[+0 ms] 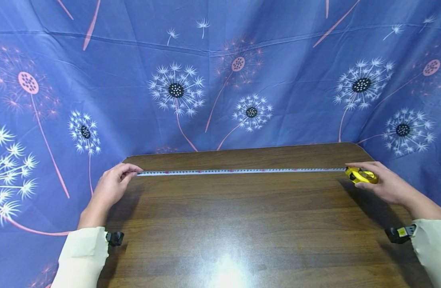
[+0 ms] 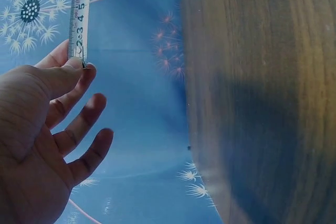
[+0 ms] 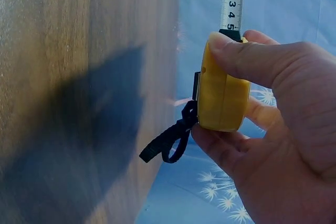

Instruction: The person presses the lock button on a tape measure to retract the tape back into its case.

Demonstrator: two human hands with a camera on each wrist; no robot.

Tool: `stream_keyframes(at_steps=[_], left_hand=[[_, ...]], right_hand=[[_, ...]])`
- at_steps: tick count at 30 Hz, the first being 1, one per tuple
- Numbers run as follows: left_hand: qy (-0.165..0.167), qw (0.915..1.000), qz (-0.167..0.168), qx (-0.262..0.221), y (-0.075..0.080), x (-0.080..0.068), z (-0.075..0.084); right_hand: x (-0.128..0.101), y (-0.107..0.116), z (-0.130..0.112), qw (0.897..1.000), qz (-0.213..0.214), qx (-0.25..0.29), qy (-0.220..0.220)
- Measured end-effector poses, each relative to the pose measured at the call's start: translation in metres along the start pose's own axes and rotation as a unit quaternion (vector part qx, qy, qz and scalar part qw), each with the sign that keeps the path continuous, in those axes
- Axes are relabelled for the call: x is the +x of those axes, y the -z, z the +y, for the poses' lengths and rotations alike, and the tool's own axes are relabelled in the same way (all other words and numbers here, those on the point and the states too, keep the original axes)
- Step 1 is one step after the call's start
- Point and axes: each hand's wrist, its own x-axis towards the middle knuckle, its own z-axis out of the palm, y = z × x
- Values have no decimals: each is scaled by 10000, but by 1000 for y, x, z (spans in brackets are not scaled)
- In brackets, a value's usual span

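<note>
Nearest to me, cream sleeves (image 1: 81, 256) frame a dark wooden table (image 1: 242, 232) whose polished top throws back a glare of lamp light. Further in, the person's left hand (image 1: 110, 188) sits at the table's left edge, thumb and forefinger pinching the hooked tip of a tape measure blade (image 1: 242, 171); the wrist view shows the other fingers (image 2: 84, 124) loosely spread and holding nothing, with the blade's first numbers (image 2: 80, 9) running away from the pinch. Across the table the right hand (image 1: 386, 184) grips the yellow tape measure case (image 1: 360, 175) near the right edge, thumb (image 3: 247, 56) pressed over the top where the blade comes out, the remaining fingers wrapped under the body, and a black wrist strap (image 3: 170, 142) dangling loose. The blade lies stretched, straight and flat, along the far part of the tabletop, nearly from edge to edge. I would judge the measuring of the table's width to be in hand, tape already drawn out; the next move seems to call for setting the hook square on the left edge and reading the mark at the right. Behind it all hangs a blue dandelion-print cloth (image 1: 220, 80).
</note>
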Motion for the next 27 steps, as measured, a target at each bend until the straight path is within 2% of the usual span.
stream_keyframes(at_steps=[6, 12, 20, 27], left_hand=[[-142, 9999, 40, -58, 3, 1, 6], [-126, 9999, -25, -18, 6, 1, 10], [-31, 9999, -121, 1, 8, -1, 9], [-75, 9999, -145, 22, 7, -5, 6]], right_hand=[[-1, 3, 2, 9999, -119, 85, -75], [-4, 6, 4, 9999, -125, 72, -37], [-3, 7, 3, 10000, -43, 9, 53], [-2, 8, 1, 9994, 108, 164, 281]])
